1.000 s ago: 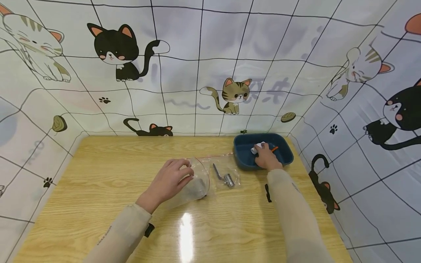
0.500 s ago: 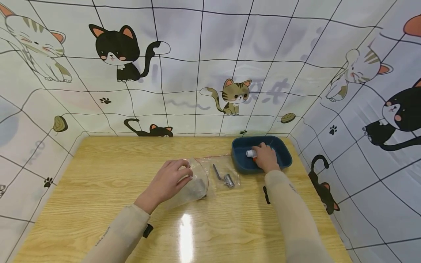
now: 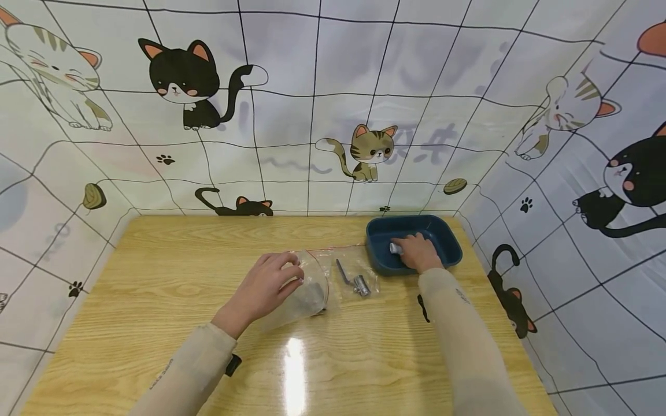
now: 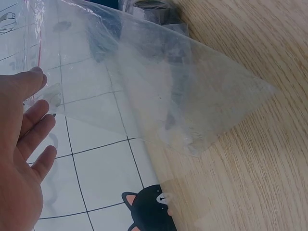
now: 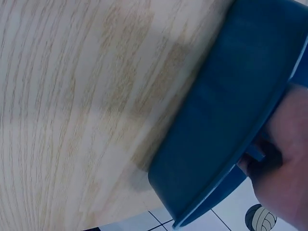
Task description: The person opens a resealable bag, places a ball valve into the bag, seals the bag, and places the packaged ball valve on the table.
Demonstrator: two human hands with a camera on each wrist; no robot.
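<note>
My left hand (image 3: 267,283) pinches the edge of a clear zip bag (image 4: 144,72) between thumb and forefinger; the other fingers hang loosely curled. A grey thing shows through that bag, its kind unclear. My right hand (image 3: 418,252) reaches into a dark blue plastic basin (image 3: 450,245). A small whitish-grey cylinder (image 3: 395,248) sticks out at its fingertips, which seem curled on it; the rest is hidden under the hand. In the right wrist view, the basin wall (image 5: 216,101) covers most of the fingers.
Just left of the basin, a second clear zip bag (image 3: 373,287) lies on the wooden table (image 3: 171,277) with metal parts (image 3: 361,285) in or on it. A cat-patterned sheet (image 3: 291,115) hangs round the back and sides.
My right hand has shifted inside the basin, and the white thing and orange piece seen there earlier are now mostly covered. The basin moved slightly left. The left hand stays at the bag.
</note>
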